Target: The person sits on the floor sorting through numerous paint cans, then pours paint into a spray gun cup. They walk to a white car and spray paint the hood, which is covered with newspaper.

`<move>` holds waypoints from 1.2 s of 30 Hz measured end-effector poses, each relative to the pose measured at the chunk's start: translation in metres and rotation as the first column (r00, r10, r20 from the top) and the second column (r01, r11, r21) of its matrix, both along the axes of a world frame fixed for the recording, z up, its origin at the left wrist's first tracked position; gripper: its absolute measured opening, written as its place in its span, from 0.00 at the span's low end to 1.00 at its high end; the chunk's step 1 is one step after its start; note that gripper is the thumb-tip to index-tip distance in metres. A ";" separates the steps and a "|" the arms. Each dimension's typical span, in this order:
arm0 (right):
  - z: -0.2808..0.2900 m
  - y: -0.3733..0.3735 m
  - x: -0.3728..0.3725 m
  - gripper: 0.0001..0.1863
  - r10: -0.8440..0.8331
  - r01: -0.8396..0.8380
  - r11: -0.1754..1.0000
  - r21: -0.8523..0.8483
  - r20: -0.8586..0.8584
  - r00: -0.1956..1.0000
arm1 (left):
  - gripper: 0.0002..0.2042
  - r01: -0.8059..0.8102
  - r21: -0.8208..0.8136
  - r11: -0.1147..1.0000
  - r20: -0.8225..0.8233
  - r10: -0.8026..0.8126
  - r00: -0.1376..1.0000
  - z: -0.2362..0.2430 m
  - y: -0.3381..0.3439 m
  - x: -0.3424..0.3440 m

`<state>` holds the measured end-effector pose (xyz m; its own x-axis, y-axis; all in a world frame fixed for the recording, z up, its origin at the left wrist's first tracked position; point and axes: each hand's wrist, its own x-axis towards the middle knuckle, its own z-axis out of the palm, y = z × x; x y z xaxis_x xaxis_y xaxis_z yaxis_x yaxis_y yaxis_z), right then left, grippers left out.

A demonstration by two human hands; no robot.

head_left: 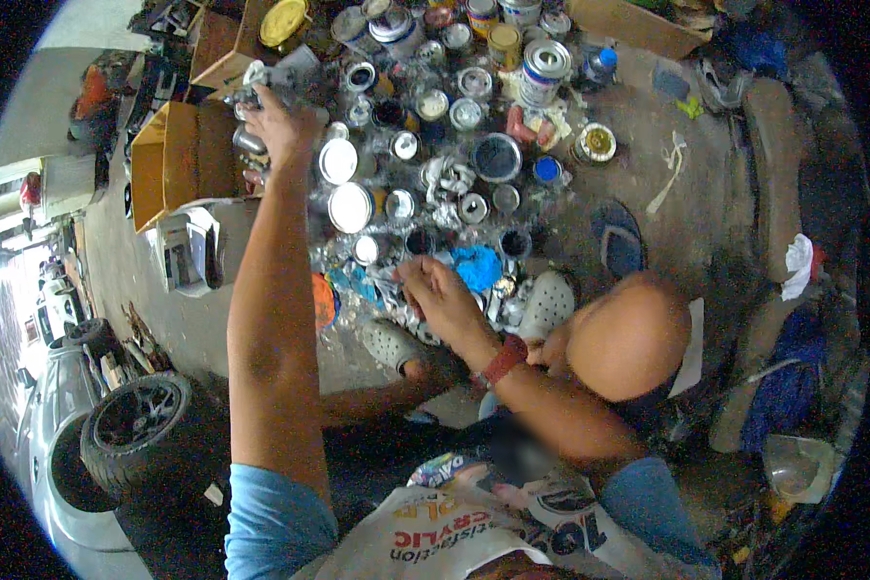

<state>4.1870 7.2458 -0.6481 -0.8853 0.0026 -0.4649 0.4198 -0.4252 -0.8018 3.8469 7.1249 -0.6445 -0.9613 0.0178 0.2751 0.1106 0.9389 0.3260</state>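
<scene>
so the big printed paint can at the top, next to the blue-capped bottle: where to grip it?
Probably by the sides of the paint can, coming down from above with fingers wrapped round its cylindrical wall. It stands upright with its lid on, so the top gives nothing to hook. The side facing the blue-capped bottle looks less crowded; small tins pack the other side.

Two hands show: the left hand (278,124) and the right hand (442,298). There are two cardboard boxes (179,159), one tyre (135,425), one blue flip-flop (617,239) and two grey clogs (548,302). The many paint cans (544,68) are too crowded to count.
</scene>
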 end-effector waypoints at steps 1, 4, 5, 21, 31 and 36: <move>-0.002 -0.003 0.001 0.18 -0.033 0.033 0.999 -0.032 -0.010 0.999 | 0.41 0.003 0.152 0.988 0.000 -0.003 1.000 -0.003 -0.015 -0.014; 0.001 0.010 -0.002 0.18 -0.079 0.081 0.996 0.022 -0.090 0.993 | 0.25 -0.146 0.774 0.616 0.280 -0.127 0.952 0.017 -0.032 0.010; -0.002 0.016 -0.003 0.18 -0.098 0.098 0.995 0.004 -0.076 0.992 | 0.12 -0.276 0.889 0.365 0.333 -0.104 0.937 0.035 -0.012 0.042; -0.011 0.065 0.018 0.16 -0.365 0.377 0.922 0.089 -0.129 0.922 | 0.31 -0.683 0.457 0.570 0.662 0.296 0.689 -0.076 -0.057 0.415; -0.069 0.065 0.039 0.16 -0.030 0.011 0.895 0.446 0.035 0.999 | 0.34 -0.697 0.329 0.637 0.662 0.371 0.652 -0.183 -0.106 0.424; -0.109 0.058 0.054 0.21 0.264 -0.300 0.665 0.684 0.161 0.951 | 0.28 -0.638 0.462 0.615 0.605 0.308 0.735 -0.177 -0.078 0.429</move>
<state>4.2413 7.3034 -0.7571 -0.8770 0.0935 -0.4714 0.4680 0.3886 -0.7937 4.2760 7.0468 -0.8213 -0.7807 -0.4844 -0.3948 -0.5931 0.3752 0.7124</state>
